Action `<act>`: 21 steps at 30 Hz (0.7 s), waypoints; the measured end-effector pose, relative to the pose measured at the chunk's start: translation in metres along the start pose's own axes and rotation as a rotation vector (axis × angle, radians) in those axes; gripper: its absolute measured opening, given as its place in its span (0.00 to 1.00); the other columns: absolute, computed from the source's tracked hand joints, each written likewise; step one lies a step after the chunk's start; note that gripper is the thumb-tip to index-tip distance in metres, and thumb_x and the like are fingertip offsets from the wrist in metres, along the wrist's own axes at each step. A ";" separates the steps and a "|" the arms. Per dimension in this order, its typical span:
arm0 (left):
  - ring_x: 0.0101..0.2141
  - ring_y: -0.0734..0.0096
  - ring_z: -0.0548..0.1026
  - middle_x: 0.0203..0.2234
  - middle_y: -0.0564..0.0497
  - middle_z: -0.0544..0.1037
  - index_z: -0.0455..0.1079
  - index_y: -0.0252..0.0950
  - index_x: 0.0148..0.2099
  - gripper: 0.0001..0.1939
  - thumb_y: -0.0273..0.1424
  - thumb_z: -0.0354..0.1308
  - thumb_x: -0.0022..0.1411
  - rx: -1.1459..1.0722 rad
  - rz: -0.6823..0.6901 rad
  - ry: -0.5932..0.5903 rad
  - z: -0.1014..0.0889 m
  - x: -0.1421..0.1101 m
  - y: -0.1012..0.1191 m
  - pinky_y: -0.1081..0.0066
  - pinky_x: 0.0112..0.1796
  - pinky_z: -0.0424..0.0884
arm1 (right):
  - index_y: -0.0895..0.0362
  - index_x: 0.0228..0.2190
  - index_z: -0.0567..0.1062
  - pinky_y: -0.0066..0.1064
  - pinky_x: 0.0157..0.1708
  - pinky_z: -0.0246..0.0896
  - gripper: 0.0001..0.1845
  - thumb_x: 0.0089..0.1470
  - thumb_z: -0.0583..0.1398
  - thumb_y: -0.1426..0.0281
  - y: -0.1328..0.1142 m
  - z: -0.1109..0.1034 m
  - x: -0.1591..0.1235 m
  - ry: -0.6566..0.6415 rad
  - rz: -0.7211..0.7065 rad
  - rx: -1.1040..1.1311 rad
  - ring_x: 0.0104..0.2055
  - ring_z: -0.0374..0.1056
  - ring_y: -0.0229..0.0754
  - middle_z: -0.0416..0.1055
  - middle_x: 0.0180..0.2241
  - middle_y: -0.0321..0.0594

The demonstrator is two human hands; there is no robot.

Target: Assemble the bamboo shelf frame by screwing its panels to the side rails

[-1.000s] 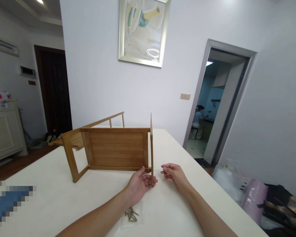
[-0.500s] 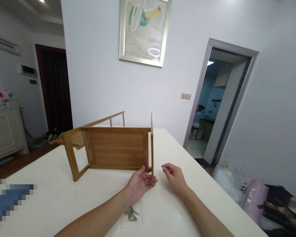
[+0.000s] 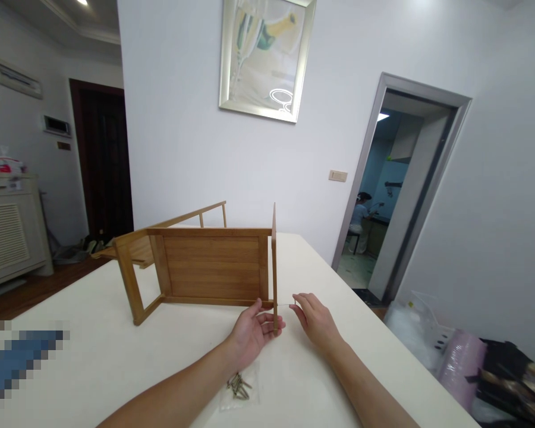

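Note:
A brown wooden shelf frame (image 3: 214,266) lies on its side on the white table (image 3: 169,362). My left hand (image 3: 252,336) is wrapped round its lower right corner, thumb on the long rail and fingers behind the upright end piece (image 3: 275,273). To the right, my right hand (image 3: 314,318) pinches the bent end of a thin metal hex key (image 3: 286,305) between thumb and fingertips. The key's long arm runs level to the end piece, its tip meeting the wood near the corner. A clear plastic bag of screws (image 3: 239,387) lies below my left wrist.
Another slatted wooden section (image 3: 187,219) extends behind the frame. Right of the table are a pink wrapped roll (image 3: 461,362) and a white basket (image 3: 437,333). A person (image 3: 360,214) sits beyond the doorway. A blurred blue patch (image 3: 22,362) covers the left edge.
My right fingers have shifted on the hex key's bent end, which now shows pointing up between them. My left hand and the frame stay in place; the view has turned slightly left.

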State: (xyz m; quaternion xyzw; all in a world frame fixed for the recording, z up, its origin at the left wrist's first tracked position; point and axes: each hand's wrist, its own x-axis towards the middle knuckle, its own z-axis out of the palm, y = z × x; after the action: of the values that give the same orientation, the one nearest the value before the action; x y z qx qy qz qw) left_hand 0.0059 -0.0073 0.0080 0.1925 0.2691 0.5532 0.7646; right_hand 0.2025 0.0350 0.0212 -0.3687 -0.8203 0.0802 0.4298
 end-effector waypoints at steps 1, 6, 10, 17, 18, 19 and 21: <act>0.33 0.57 0.79 0.30 0.38 0.79 0.66 0.31 0.33 0.15 0.40 0.54 0.62 -0.001 0.001 -0.002 0.000 0.000 0.000 0.64 0.36 0.73 | 0.51 0.42 0.75 0.40 0.45 0.60 0.14 0.58 0.57 0.58 0.001 0.000 0.000 0.004 -0.005 -0.005 0.42 0.65 0.49 0.73 0.40 0.47; 0.33 0.59 0.79 0.29 0.39 0.79 0.67 0.31 0.33 0.15 0.39 0.54 0.63 0.000 -0.005 -0.005 0.002 -0.001 0.000 0.64 0.36 0.73 | 0.52 0.40 0.75 0.36 0.39 0.60 0.12 0.61 0.54 0.62 0.006 -0.001 0.000 -0.044 -0.104 -0.131 0.39 0.65 0.46 0.73 0.37 0.47; 0.32 0.61 0.79 0.28 0.39 0.79 0.69 0.30 0.34 0.10 0.33 0.56 0.62 0.030 0.019 0.004 0.002 -0.002 -0.002 0.66 0.36 0.73 | 0.53 0.38 0.74 0.33 0.36 0.59 0.10 0.62 0.54 0.65 0.008 0.000 0.000 -0.042 -0.223 -0.257 0.36 0.65 0.44 0.73 0.34 0.45; 0.33 0.63 0.79 0.29 0.39 0.79 0.69 0.27 0.33 0.06 0.18 0.62 0.52 0.118 0.092 -0.077 -0.004 0.000 -0.005 0.68 0.37 0.73 | 0.57 0.38 0.71 0.31 0.32 0.59 0.09 0.63 0.51 0.71 0.008 0.001 0.000 -0.006 -0.392 -0.515 0.34 0.65 0.42 0.72 0.32 0.43; 0.33 0.63 0.79 0.29 0.39 0.79 0.69 0.27 0.33 0.06 0.17 0.62 0.52 0.119 0.096 -0.082 -0.004 0.000 -0.005 0.68 0.37 0.74 | 0.57 0.37 0.70 0.31 0.32 0.59 0.08 0.63 0.51 0.71 0.008 0.001 0.000 -0.012 -0.396 -0.532 0.34 0.66 0.42 0.72 0.32 0.43; 0.33 0.63 0.79 0.29 0.39 0.79 0.69 0.28 0.33 0.06 0.17 0.62 0.52 0.119 0.099 -0.086 -0.004 0.000 -0.005 0.68 0.37 0.74 | 0.57 0.37 0.70 0.31 0.33 0.59 0.08 0.63 0.51 0.71 0.008 0.002 0.000 -0.022 -0.392 -0.539 0.34 0.66 0.42 0.72 0.32 0.43; 0.33 0.64 0.79 0.29 0.39 0.79 0.69 0.28 0.33 0.06 0.18 0.62 0.52 0.118 0.105 -0.088 -0.003 -0.001 -0.005 0.68 0.37 0.74 | 0.57 0.36 0.70 0.31 0.33 0.59 0.08 0.64 0.51 0.70 0.010 0.004 -0.001 -0.040 -0.364 -0.528 0.34 0.66 0.42 0.71 0.32 0.43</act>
State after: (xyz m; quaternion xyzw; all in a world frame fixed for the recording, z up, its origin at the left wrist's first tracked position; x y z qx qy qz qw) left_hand 0.0074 -0.0100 0.0024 0.2750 0.2568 0.5667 0.7330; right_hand 0.2054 0.0423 0.0135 -0.3131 -0.8735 -0.2065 0.3105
